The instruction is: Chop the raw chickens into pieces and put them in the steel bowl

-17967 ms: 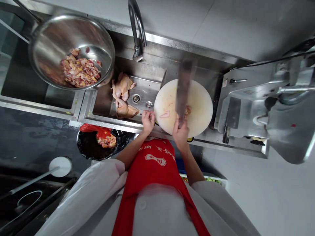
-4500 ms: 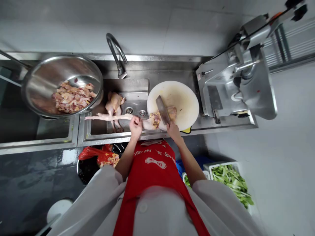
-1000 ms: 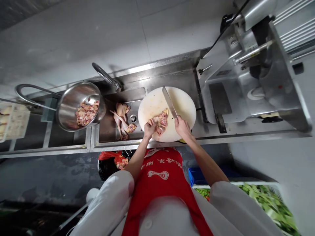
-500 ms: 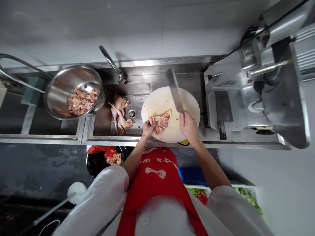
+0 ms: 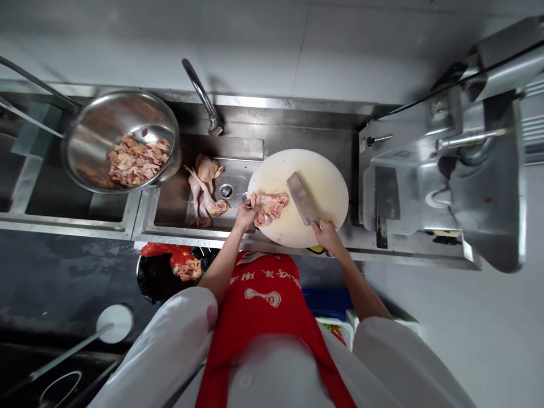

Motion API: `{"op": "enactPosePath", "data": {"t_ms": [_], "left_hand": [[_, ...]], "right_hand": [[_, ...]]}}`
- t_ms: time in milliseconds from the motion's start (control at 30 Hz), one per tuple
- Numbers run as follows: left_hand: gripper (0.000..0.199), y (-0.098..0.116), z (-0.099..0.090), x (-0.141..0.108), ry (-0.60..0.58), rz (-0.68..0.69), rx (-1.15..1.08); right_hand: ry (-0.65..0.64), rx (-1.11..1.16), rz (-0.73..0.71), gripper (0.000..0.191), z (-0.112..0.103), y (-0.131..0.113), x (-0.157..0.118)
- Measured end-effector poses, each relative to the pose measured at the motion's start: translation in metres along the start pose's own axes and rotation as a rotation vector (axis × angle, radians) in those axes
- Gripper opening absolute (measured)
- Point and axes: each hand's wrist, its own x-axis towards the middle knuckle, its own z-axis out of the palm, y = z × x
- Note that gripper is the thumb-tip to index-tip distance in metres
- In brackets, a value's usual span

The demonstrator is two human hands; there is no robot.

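Note:
My left hand (image 5: pixel 246 215) is closed on the near-left end of a raw chicken piece (image 5: pixel 272 205), cut open with its inner side showing. The piece lies at the left side of a round white cutting board (image 5: pixel 329 181). In my right hand (image 5: pixel 327 235) is the handle of a cleaver (image 5: pixel 302 198). Its broad blade is low over the middle of the board, pointing up and left, to the right of the chicken and apart from it. Whether the blade touches the board I cannot tell.
Whole raw chicken (image 5: pixel 207 184) lies in the sink left of the board, below a faucet (image 5: pixel 204 96). A steel pot (image 5: pixel 121 107) holds chopped meat. To the right stands a metal slicer (image 5: pixel 463 153), with another cleaver (image 5: pixel 386 195) on it. A black-lined bin (image 5: pixel 155 277) sits below.
The cleaver has come down from a raised, steep position to low over the board. My left hand and the chicken piece have shifted left on the board. The camera view has tilted slightly.

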Motion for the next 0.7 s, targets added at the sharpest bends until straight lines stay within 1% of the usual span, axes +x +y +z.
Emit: {"op": "enactPosePath", "data": {"t_ms": [67,133,200,267,333,400,433,467,500,567,600,633,667,700], "left_hand": [[0.028,-0.003,-0.003,-0.003,-0.032,-0.027,-0.054],[0.029,-0.006,-0.001,-0.005,-0.046,-0.028,-0.097],[0.029,-0.007,0.001,-0.006,-0.038,-0.017,-0.118],[0.028,-0.008,0.004,-0.006,-0.028,-0.004,-0.118],[0.027,-0.009,0.004,-0.004,-0.035,0.007,-0.122],[0.026,-0.011,0.003,-0.003,-0.048,0.018,-0.146],[0.026,-0.013,0.003,-0.002,-0.056,0.021,-0.162],[0.027,-0.015,0.002,-0.002,-0.061,0.022,-0.175],[0.029,-0.017,0.001,-0.001,-0.063,0.022,-0.184],[0.031,-0.021,0.0,0.0,-0.057,0.016,-0.188],[0.031,-0.023,-0.001,0.0,-0.051,0.013,-0.191],[0.03,-0.024,-0.001,0.0,-0.043,0.01,-0.195],[0.028,-0.025,0.0,0.0,-0.037,0.009,-0.202],[0.026,-0.026,0.0,0.001,-0.034,0.011,-0.213]], "right_hand": [[0.058,-0.01,0.014,0.037,-0.006,-0.007,-0.005],[0.133,-0.014,0.006,0.041,-0.006,-0.026,-0.006],[0.174,-0.005,-0.029,0.044,-0.001,-0.048,-0.003],[0.15,-0.004,-0.057,0.045,0.007,-0.066,0.001],[0.085,-0.022,-0.054,0.043,0.011,-0.077,0.005],[0.048,-0.038,-0.043,0.041,0.003,-0.083,0.005],[0.064,-0.036,-0.049,0.041,-0.006,-0.086,0.004],[0.113,-0.022,-0.068,0.042,-0.018,-0.088,0.003],[0.194,0.005,-0.096,0.043,-0.033,-0.091,0.001],[0.401,0.087,-0.16,0.048,-0.061,-0.097,-0.002],[0.498,0.133,-0.182,0.05,-0.07,-0.1,-0.003],[0.568,0.172,-0.192,0.052,-0.073,-0.102,-0.003],[0.599,0.197,-0.188,0.053,-0.07,-0.104,-0.003],[0.584,0.202,-0.169,0.054,-0.06,-0.104,-0.002]]}}
